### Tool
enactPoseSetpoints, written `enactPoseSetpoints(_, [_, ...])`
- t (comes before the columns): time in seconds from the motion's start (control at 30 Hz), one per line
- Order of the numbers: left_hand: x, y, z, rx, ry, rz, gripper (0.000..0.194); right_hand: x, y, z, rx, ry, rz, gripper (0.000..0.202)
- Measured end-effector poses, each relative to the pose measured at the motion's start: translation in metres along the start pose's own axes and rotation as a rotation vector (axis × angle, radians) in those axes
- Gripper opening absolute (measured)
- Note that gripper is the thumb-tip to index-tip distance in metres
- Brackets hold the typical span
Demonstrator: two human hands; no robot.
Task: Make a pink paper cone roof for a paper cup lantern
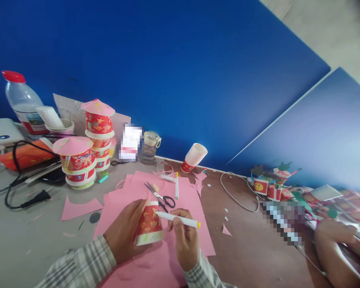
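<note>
My left hand [127, 230] is wrapped round a red patterned paper cup [150, 224] turned upside down, its pale rim at the bottom. In my right hand [184, 238] is a white marker with a yellow end [183, 220], its tip against the upper side of the cup. Both hands are over pink paper sheets [180, 192]. Just beyond the cup, black-handled scissors [160, 196] lie spread on the paper. Another white marker [177, 188] with an orange end rests past them, beside a small glue tube or marker lying flat [167, 178].
Paper-cup towers with pink cone tops [73, 146] stand left. Behind are a water jar [151, 146], a blurred phone screen [131, 143] and leaning stacked cups [195, 156]. A plug [42, 196] with black cord lies left. Right are cup crafts [270, 184] and another person's arm [333, 248].
</note>
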State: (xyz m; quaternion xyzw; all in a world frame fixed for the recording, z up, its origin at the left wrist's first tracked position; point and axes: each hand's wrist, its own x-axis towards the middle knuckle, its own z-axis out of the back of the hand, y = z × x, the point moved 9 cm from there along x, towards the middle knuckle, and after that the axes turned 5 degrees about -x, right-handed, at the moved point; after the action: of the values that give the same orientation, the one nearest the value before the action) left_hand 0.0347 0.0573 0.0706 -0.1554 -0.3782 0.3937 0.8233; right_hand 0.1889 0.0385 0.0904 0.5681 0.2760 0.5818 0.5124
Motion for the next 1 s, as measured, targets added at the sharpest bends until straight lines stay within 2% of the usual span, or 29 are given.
enactPoseSetpoints(0.63, [-0.001,0.002,-0.003,-0.011,0.013,0.001,0.099,-0.001,-0.001,-0.001,0.005,0.015,-0.016,0.028])
enactPoseSetpoints(0.77, [0.000,0.002,-0.002,-0.015,0.015,0.012,0.099,0.000,0.000,0.004,0.038,-0.025,-0.006,0.029])
enactPoseSetpoints(1.0, [-0.001,0.006,-0.003,-0.043,0.017,0.040,0.101,-0.001,-0.017,0.009,0.113,-0.035,-0.083,0.029])
